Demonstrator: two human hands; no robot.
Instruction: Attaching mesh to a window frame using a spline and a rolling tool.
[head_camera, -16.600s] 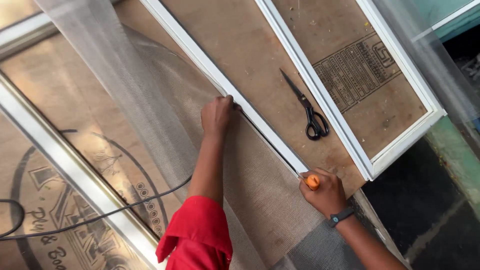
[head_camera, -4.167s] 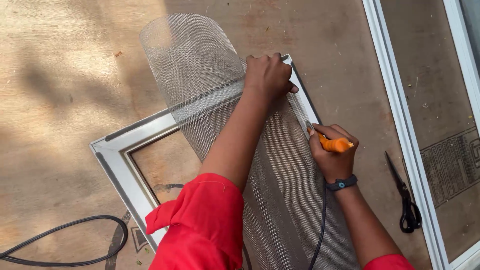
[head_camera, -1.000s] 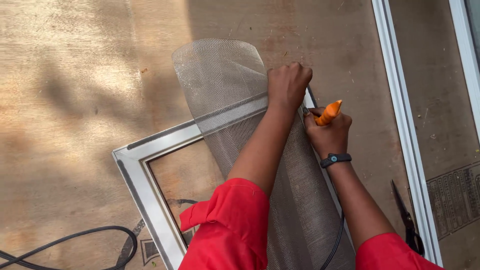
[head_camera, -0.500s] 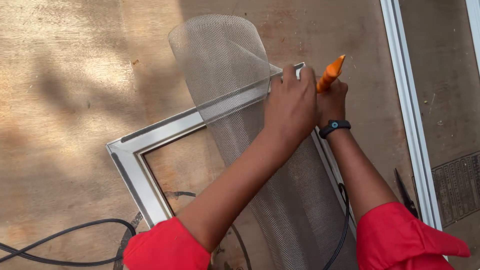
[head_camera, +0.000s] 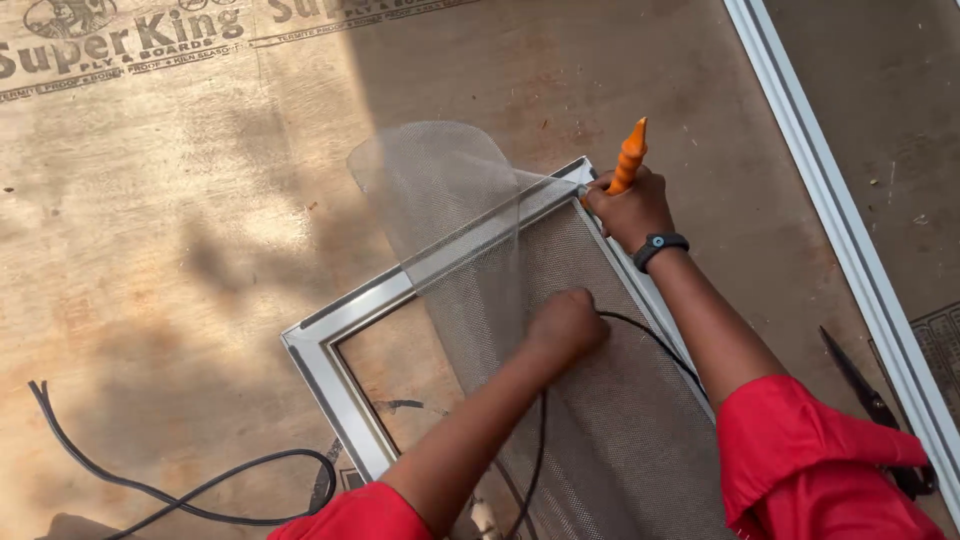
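A small silver aluminium frame (head_camera: 325, 365) lies on a plywood sheet, with grey mesh screen (head_camera: 450, 190) draped over it and curling up past its far edge. My right hand (head_camera: 630, 208) grips an orange-handled tool (head_camera: 630, 155), its tip down at the frame's far right corner. My left hand (head_camera: 565, 325) rests closed on the mesh inside the frame, at a thin black cord (head_camera: 645, 340) that runs along the right rail; whether it pinches the cord I cannot tell. A dark watch sits on my right wrist.
A long white frame rail (head_camera: 840, 225) runs down the right side. Black-handled scissors (head_camera: 875, 405) lie beside it near my right sleeve. A loose black cord (head_camera: 180, 490) loops across the plywood (head_camera: 150, 200) at the lower left.
My left hand has pulled back from the frame's far corner to the middle of the mesh. My right hand with the orange tool stays at that corner.
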